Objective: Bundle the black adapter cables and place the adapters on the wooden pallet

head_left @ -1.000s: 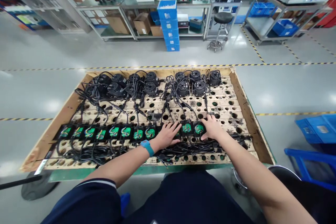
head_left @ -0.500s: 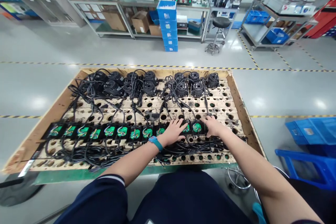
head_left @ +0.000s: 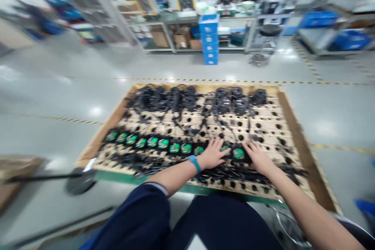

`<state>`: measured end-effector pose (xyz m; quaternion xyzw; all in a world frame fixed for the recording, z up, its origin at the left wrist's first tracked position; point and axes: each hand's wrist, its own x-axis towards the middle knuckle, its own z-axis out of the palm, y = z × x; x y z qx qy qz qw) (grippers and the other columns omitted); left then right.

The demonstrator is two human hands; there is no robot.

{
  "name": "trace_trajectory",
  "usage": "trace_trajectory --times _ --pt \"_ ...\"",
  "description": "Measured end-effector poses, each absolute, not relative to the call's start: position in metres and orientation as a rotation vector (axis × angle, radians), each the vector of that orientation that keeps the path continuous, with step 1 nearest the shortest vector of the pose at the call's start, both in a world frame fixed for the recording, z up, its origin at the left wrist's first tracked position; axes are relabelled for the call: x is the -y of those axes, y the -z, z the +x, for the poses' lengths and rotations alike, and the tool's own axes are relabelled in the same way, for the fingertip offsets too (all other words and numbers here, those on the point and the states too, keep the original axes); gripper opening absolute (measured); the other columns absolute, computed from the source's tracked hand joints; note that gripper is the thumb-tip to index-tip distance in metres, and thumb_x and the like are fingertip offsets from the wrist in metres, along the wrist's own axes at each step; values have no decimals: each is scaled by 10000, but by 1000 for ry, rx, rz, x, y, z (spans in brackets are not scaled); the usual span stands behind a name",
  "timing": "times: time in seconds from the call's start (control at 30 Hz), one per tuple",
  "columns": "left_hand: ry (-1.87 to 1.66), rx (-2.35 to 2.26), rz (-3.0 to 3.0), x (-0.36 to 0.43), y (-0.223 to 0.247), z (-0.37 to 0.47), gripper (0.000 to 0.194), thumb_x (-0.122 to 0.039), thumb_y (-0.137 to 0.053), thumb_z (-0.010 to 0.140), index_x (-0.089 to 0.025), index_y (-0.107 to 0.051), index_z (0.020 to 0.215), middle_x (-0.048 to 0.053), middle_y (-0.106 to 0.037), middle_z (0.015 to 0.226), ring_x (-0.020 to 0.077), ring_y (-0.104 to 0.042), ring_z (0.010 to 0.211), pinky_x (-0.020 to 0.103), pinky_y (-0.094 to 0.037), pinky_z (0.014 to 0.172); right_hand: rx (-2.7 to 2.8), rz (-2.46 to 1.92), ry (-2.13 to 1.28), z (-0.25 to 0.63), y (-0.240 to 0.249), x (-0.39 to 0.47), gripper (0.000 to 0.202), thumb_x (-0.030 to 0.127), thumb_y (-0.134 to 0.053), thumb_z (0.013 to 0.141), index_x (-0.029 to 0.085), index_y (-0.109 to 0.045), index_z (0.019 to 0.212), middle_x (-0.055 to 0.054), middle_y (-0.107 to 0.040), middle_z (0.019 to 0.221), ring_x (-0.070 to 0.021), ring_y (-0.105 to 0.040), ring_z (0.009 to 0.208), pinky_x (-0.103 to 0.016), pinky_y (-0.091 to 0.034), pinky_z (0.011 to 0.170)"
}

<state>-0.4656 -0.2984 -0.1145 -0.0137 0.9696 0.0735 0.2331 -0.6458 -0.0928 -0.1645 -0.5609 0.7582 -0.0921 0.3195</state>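
Both hands lie flat near the lower middle of the frame, at the right end of a row of black modules with green circuit boards point(head_left: 164, 143) that crosses the perforated wooden worktop point(head_left: 295, 125). The left hand point(head_left: 213, 155), a blue wristband point(head_left: 193, 163) behind it, has its fingers spread over one module; the right hand point(head_left: 258, 157) rests just beside the last green-topped module point(head_left: 238, 152). Neither hand's grip is closed on anything; the fingers are apart and pressing down. To do this well, the person would likely press evenly, keep the row straight, and avoid snagging the black cables point(head_left: 152, 162) below the row. The round black fan units point(head_left: 234, 99) sit well apart in the upper middle.
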Motion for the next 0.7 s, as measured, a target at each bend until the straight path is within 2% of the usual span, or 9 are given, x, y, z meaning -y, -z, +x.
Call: trace_trajectory --times 0.03,0.1,0.17,0.23,0.33,0.4,0.5,0.6,0.7 --pt "-203 -2651 -30 298 117 -465 644 -537 -582 921 -366 -399 1513 150 -311 1623 398 -275 1499 565 -256 1185 -2021 -1463 261 -646 175 89 1014 86 -676 665 147 -272 1593 -221 -423 1480 -387 -359 1397 -475 -429 1115" --pt "-297 -2672 5 302 124 -462 630 -504 -569 932 -306 -422 1512 198 -228 1648 435 -213 1515 627 -203 1185 -2070 -1475 362 -645 203 83 1066 129 -634 665 242 -175 1621 -165 -393 1525 -376 -353 1424 -506 -451 1099" --pt "-325 -2660 -36 305 130 -460 606 -456 -566 935 -268 -450 1499 222 -193 1652 467 -184 1516 670 -172 1175 -2070 -1512 421 -643 234 79 1052 170 -609 689 250 -135 1625 -160 -352 1563 -380 -312 1460 -504 -482 1070" --pt "-331 -2638 -88 306 130 -460 626 -449 -565 926 -234 -448 1501 246 -188 1644 496 -170 1511 684 -165 1171 -2082 -1534 428 -640 259 76 1027 194 -585 707 261 -130 1625 -153 -278 1618 -392 -249 1495 -526 -510 1030" --pt "-371 -2654 -50 303 122 -462 722 -457 -553 907 -237 -333 1559 246 -161 1651 498 -138 1518 681 -154 1181 -2182 -1483 372 -633 270 78 986 228 -578 700 272 -210 1612 -147 -205 1656 -424 -187 1511 -630 -485 1021" --pt "-418 -2684 36 299 117 -463 746 -436 -543 899 -268 -282 1578 217 -150 1664 479 -130 1527 680 -148 1189 -2252 -1382 316 -626 255 79 947 227 -581 682 242 -303 1587 -169 -217 1648 -433 -198 1505 -677 -433 1056" --pt "-479 -2681 78 294 112 -463 721 -415 -548 892 -287 -325 1565 189 -183 1671 475 -155 1523 681 -177 1191 -2331 -1166 344 -615 202 73 873 181 -554 690 166 -389 1547 -202 -240 1631 -399 -235 1504 -631 -379 1134" --pt "-479 -2679 37 300 120 -462 720 -392 -589 884 -310 -346 1557 167 -202 1674 454 -157 1530 674 -186 1203 -2391 -968 675 -594 147 50 643 250 -481 867 140 -439 1500 -173 -270 1628 -310 -292 1498 -504 -359 1196" --pt "-424 -2707 105 311 133 -467 639 -380 -554 918 -330 -390 1534 136 -248 1668 429 -193 1529 663 -236 1198 -2517 -557 928 -546 114 3 485 354 -446 957 190 -527 1406 -136 -470 1521 -264 -436 1420 -475 -403 1177"
